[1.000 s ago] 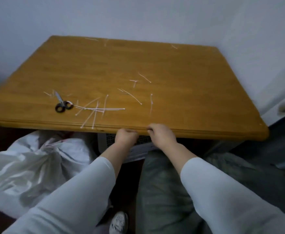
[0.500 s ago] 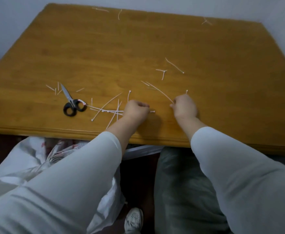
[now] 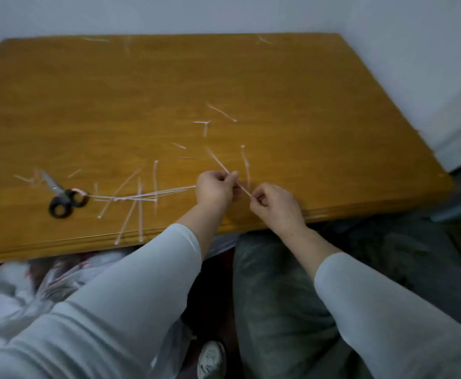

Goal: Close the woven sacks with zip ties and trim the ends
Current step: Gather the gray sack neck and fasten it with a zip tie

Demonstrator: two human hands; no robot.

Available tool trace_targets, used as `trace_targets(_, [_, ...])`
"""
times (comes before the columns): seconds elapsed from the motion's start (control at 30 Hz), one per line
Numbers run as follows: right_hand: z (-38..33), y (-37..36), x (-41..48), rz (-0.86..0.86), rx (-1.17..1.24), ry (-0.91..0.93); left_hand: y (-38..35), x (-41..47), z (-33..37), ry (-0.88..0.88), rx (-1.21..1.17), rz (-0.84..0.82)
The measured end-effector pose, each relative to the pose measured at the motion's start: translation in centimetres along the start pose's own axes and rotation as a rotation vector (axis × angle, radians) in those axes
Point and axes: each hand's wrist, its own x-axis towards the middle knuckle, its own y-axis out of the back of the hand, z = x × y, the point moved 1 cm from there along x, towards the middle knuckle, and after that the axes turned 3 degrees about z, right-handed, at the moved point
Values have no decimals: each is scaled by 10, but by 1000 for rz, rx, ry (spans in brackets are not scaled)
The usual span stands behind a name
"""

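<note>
Wooden surface (image 3: 306, 86), honey-coloured, with a moulded front edge, set into a corner formed by pale walls (image 3: 223, 12). Below the front edge, a white sneaker (image 3: 211, 361) with a mesh toe rests on the dark floor (image 3: 212, 291). At far right, a white object, too blurred to identify.

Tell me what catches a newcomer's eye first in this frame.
Both hands, left hand and right hand, pinch one white zip tie near the table's front edge. More ties lie scattered to the left beside black-handled scissors. A white sack sits below.
</note>
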Motion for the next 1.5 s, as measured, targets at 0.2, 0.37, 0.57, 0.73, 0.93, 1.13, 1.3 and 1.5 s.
trace_targets(0.2, [88, 38, -83, 25, 94, -102, -100, -71, -26, 34, 72, -190])
trace_targets(0.37, [182, 62, -168, -21, 27, -198, -190, -145, -69, 54, 178, -337])
trace_targets(0.57, [293, 67, -230, -61, 92, -436, -264, -197, -122, 173, 207, -304])
trace_targets(0.73, [376, 55, -256, 53, 419, -789, -299, -192, -177, 196, 392, -209])
trace_targets(0.93, [423, 47, -248, 297, 567, -876, -358, -177, -203, 285, 370, -222])
trace_targets(1.13, [446, 31, -240, 330, 387, -646, -403, -147, -228, 306, 403, -248])
trace_targets(1.3, [448, 51, -222, 344, 104, -393, -416, -135, -235, 161, 580, -286])
trace_targets(1.5, [456, 68, -188, 333, -443, 479, -420, -136, -233, -26, 618, -457])
